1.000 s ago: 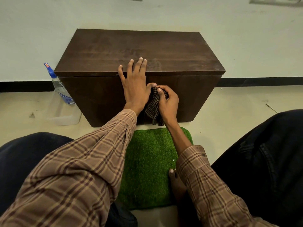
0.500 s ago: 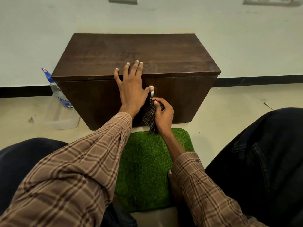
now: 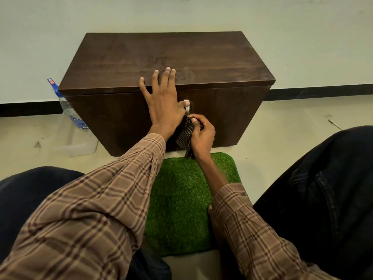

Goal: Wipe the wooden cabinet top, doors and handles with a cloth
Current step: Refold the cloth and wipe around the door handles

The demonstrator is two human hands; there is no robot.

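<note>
The wooden cabinet (image 3: 167, 63) stands against the wall, before our knees. To clean its metal handle (image 3: 187, 107) well, we judge the cloth (image 3: 184, 136) should wrap it fully. Our left hand (image 3: 163, 102) lies flat, fingers spread, bracing the top edge; our right hand (image 3: 202, 135) pinches the cloth just below the handle.
</note>
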